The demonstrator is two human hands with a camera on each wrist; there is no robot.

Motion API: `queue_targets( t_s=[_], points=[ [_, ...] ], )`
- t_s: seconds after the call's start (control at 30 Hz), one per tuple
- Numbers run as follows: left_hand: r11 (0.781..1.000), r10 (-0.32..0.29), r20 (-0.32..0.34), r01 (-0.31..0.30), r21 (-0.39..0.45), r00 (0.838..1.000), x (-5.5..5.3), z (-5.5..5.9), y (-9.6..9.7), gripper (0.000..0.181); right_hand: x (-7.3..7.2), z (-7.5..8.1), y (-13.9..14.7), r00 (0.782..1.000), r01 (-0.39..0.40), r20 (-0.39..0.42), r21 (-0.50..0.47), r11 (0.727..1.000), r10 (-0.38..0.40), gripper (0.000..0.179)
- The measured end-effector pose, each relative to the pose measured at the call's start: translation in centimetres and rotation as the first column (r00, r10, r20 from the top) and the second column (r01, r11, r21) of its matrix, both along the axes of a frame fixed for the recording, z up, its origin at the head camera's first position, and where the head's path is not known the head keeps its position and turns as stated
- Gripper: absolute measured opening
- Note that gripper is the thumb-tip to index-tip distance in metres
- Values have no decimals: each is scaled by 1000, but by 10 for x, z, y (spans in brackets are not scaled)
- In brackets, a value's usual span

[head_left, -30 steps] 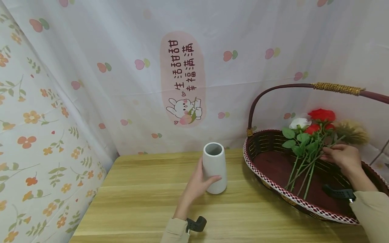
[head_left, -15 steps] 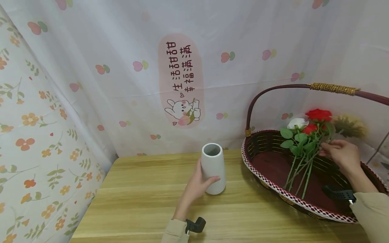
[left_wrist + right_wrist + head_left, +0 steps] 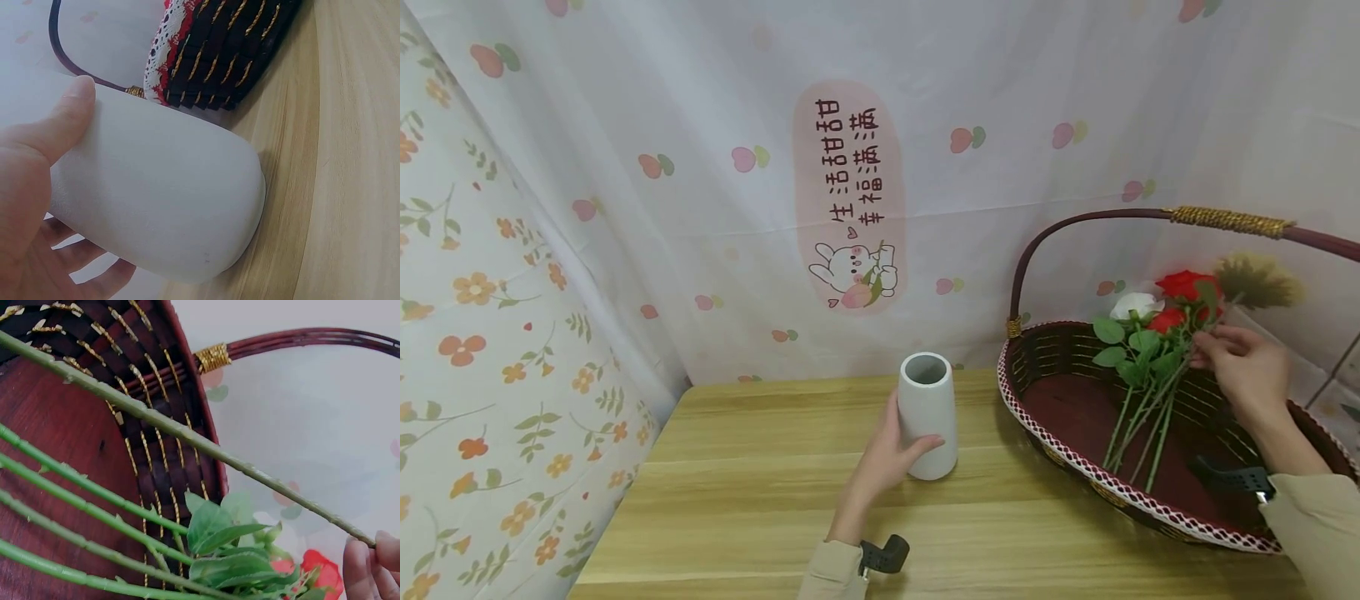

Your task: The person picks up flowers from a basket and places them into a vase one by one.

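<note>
My left hand (image 3: 887,450) grips a white vase (image 3: 928,425) around its side, thumb across the front. The vase stands upright on the wooden table, its round mouth facing up; the left wrist view shows its smooth wall (image 3: 162,181) and base. Over the basket, my right hand (image 3: 1247,367) pinches a thin olive-brown stem (image 3: 187,434) between thumb and fingers. A blurred yellowish flower (image 3: 1255,279) shows just beyond that hand. Beside it, red roses (image 3: 1186,285) and a white rose (image 3: 1137,306) with green leaves lean on the basket's far side, their stems running down inside.
A dark woven basket (image 3: 1075,462) with lace trim stands on the right of the table (image 3: 760,500). Its tall arched handle (image 3: 1097,214) rises over the flowers. A printed curtain (image 3: 700,208) hangs behind, and a floral cloth (image 3: 497,333) hangs at the left.
My right hand has moved slightly up and left, and the yellowish flower has risen away from the roses. My left hand keeps its grip on the vase.
</note>
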State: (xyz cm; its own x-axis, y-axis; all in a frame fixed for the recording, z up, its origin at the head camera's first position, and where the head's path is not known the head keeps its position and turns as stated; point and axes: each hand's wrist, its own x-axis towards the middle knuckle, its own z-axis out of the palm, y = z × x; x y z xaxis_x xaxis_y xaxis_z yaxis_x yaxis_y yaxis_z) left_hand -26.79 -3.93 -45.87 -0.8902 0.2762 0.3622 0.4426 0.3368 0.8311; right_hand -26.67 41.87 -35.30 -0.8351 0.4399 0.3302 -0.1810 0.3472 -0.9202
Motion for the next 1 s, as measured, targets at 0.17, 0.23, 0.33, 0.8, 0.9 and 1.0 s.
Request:
queue_targets(
  t_s=[0.17, 0.23, 0.33, 0.8, 0.9, 1.0],
  points=[
    [1000, -6, -9, 6, -3, 1000, 0, -1, 1, 91, 3, 7, -6, 999, 7, -43, -54, 999, -10, 17],
    [1000, -4, -7, 4, -8, 1000, 1, 0, 1, 91, 4, 9, -8, 997, -2, -73, -93, 996, -5, 15],
    [1000, 5, -9, -5, -16, 1000, 1, 0, 1, 91, 4, 12, -11, 995, 4, -100, -104, 995, -14, 14],
    [999, 17, -21, -17, -42, 1000, 2, 2, 1, 89, 7, 24, -31, 980, -72, -195, -145, 987, 43, 15],
    [999, 17, -20, -18, -44, 1000, 2, 2, 1, 89, 7, 28, -37, 977, -74, -206, -108, 991, 51, 13],
    [999, 16, -16, -17, -37, 1000, 2, 1, 0, 89, 8, 32, -44, 975, -69, -215, -76, 995, 51, 11]
  ],
)
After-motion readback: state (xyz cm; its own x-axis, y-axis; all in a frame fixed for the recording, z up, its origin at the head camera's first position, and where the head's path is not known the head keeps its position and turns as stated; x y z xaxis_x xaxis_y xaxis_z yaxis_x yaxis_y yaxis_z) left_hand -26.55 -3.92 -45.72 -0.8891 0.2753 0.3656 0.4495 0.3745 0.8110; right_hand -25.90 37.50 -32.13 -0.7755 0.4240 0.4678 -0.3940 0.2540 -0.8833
